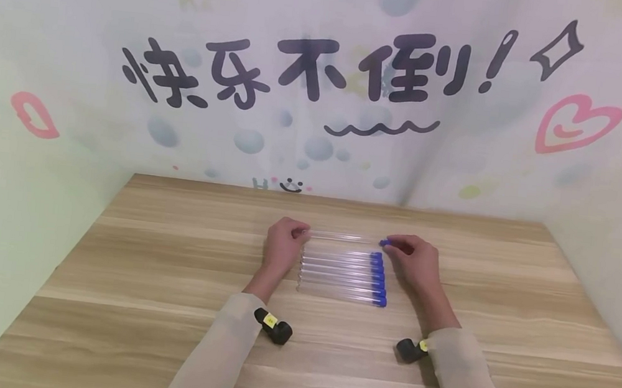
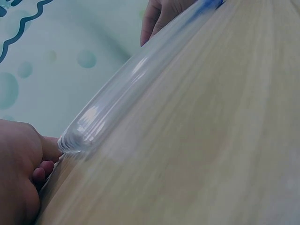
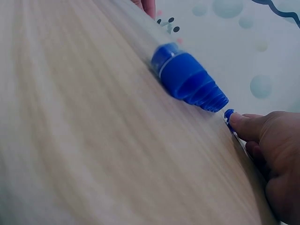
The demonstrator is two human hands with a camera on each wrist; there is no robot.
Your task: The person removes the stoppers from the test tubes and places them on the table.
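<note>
At the far side of a row of test tubes, my left hand (image 1: 284, 241) pinches the left end of a transparent test tube (image 1: 340, 237) lying crosswise. Opposite it, my right hand (image 1: 419, 264) pinches a small blue cap (image 1: 384, 242) between thumb and fingers, right by that tube's other end. The same cap (image 3: 228, 117) shows at the fingertips in the right wrist view. Several capped tubes (image 1: 339, 278) lie side by side nearer me, their blue caps (image 1: 379, 285) all pointing right. In the left wrist view their rounded ends (image 2: 77, 138) lie beside the left hand (image 2: 21, 168).
The wood-grain table (image 1: 134, 339) stretches out on both sides of the tubes. Behind it hangs a white printed backdrop (image 1: 293, 148) with dark lettering and bubbles. Black wrist cameras (image 1: 279, 332) sit on both sleeves.
</note>
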